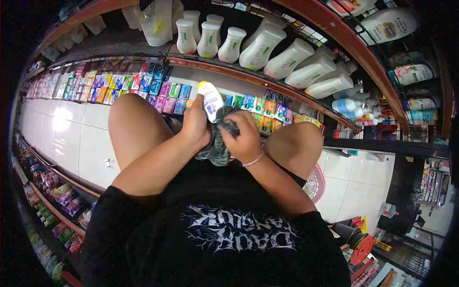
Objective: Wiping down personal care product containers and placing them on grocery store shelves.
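Upright between my knees is a small white plastic bottle [212, 102] with a yellow cap and printing on its back. My left hand [195, 123] grips its side, thumb along the edge. A dark checked cloth [219, 145] is bunched around the bottle's lower part and hangs down below it. My right hand [245, 134] pinches the upper folds of this cloth against the bottle's right side. The cloth hides the bottle's base, and some of my left fingers are hidden behind the bottle and cloth.
Ahead, a shelf [215, 61] carries several white bottles [263, 46]. Below it sit rows of boxed soaps [175, 97]. A pink plastic basket [317, 184] stands on the tiled floor [95, 138] beside my right leg. More stocked shelving [53, 211] runs along the left.
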Demonstrator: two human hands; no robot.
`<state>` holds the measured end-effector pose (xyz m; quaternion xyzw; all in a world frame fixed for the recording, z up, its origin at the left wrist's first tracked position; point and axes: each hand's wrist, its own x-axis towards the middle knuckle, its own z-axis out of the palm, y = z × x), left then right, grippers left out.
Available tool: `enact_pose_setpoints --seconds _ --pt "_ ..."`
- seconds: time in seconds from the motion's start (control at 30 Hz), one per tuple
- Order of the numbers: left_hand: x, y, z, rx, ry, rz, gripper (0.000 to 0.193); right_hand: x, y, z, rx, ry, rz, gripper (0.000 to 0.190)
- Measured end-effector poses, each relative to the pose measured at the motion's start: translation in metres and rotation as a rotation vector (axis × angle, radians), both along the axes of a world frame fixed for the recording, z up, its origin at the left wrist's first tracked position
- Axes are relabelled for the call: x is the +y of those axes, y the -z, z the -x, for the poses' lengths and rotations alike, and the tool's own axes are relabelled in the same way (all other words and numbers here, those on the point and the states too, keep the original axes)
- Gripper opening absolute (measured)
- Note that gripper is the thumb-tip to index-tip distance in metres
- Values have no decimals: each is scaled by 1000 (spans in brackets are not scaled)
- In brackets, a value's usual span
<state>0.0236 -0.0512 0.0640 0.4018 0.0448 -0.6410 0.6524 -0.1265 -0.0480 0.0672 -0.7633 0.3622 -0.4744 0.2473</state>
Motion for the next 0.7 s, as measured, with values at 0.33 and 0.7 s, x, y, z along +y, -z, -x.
enact_pose_setpoints --seconds 0.33,0.7 --pt "2 -4 -1 -6 -3 1 39 8 -1 15 98 -251 -169 27" --pt "-1 8 6 -132 118 131 40 -28 6 30 -57 258 -354 24"
